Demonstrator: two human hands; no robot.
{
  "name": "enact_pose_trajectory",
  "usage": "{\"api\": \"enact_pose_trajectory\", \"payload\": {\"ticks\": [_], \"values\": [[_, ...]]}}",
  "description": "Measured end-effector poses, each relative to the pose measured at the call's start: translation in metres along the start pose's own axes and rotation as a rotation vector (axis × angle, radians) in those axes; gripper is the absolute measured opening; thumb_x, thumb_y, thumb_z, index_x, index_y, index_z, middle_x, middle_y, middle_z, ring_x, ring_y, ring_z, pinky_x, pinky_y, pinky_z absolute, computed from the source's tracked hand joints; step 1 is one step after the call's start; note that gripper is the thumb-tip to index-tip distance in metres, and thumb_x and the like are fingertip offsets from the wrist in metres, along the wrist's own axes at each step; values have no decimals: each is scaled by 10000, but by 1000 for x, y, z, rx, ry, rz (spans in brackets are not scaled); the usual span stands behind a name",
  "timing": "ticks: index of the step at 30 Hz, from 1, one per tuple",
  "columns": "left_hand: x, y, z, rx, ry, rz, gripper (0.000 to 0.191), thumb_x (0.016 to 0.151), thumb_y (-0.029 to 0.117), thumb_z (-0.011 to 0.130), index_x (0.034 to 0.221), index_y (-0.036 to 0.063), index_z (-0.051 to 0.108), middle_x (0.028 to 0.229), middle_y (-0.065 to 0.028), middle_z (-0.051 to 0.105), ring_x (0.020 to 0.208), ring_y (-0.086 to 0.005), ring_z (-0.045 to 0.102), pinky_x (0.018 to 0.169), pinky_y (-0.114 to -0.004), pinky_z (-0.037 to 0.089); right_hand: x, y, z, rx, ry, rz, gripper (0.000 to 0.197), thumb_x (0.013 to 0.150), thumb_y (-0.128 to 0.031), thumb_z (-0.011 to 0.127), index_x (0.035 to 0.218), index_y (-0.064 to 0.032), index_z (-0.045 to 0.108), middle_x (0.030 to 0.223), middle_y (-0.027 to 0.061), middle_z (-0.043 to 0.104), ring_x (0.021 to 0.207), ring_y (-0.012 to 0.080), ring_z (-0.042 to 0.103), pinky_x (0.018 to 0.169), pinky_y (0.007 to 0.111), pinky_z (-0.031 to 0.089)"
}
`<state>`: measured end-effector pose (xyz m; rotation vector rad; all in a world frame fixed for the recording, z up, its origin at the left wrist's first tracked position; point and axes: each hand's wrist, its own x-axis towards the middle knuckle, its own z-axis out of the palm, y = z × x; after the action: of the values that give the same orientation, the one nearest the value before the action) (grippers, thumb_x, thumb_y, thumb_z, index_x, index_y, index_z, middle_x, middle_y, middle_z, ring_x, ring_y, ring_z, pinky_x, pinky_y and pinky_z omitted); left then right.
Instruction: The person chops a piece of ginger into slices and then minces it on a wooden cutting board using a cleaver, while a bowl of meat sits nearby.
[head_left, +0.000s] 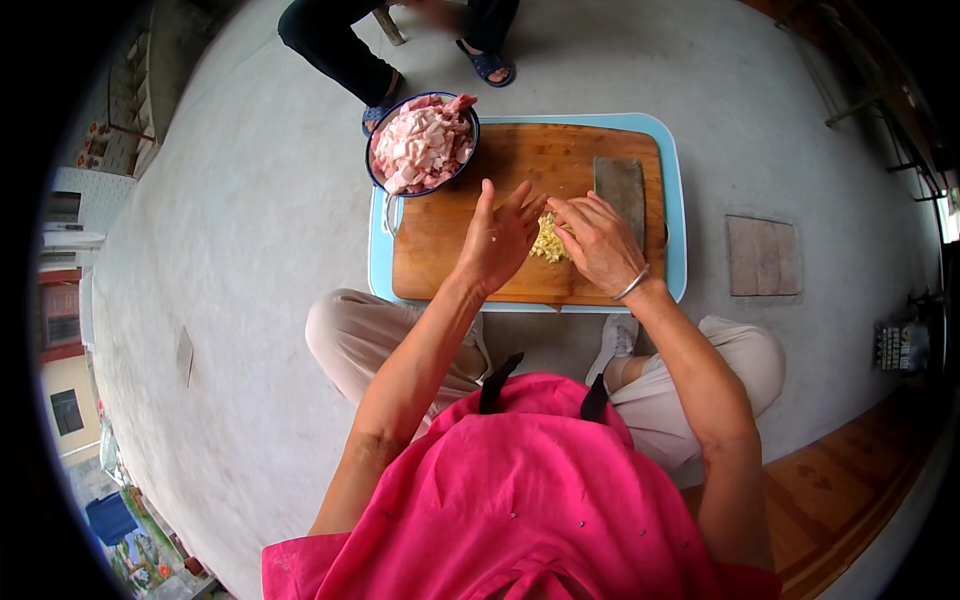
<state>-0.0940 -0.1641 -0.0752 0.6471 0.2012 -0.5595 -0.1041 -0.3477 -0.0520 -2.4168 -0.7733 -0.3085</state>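
Both hands hover over a wooden cutting board (450, 255). My left hand (499, 236) is turned partly palm up with its fingers apart, a small pale bit stuck to the palm. Its fingertips are close to those of my right hand (596, 236), and I cannot tell whether they touch. My right hand, with a silver bangle at the wrist, is above the right edge of a small heap of finely chopped yellowish pieces (550, 241). No held object shows in either hand. A cleaver's broad grey blade (619, 184) lies flat on the board, partly behind my right hand; its handle is hidden.
A blue-rimmed bowl (424, 144) heaped with cut raw pink meat stands at the board's far left corner. The board rests on a light-blue table or tray (673, 172) with a white rim. Another person's legs and blue sandals (491, 66) are beyond it.
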Motion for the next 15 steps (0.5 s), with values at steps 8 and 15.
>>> {"api": "enact_pose_trajectory", "payload": {"ticks": [8,15], "values": [[8,-12,-3,61,111,68,853,909,696,391,1492,86,269,1389,-114,429,1257,-245,439,1105,-415,301,17,-36,1,346,110,-18,314,754,-108,748,1012,-48,579,901,101,660,898,314,634,952,423,487],[13,-16,-5,88,138,56,828,914,691,390,1518,148,228,1395,-111,425,1290,-245,416,1095,-416,322,20,-41,10,252,245,-46,329,723,-79,751,1006,-63,584,831,86,646,833,295,624,827,425,492]]}}
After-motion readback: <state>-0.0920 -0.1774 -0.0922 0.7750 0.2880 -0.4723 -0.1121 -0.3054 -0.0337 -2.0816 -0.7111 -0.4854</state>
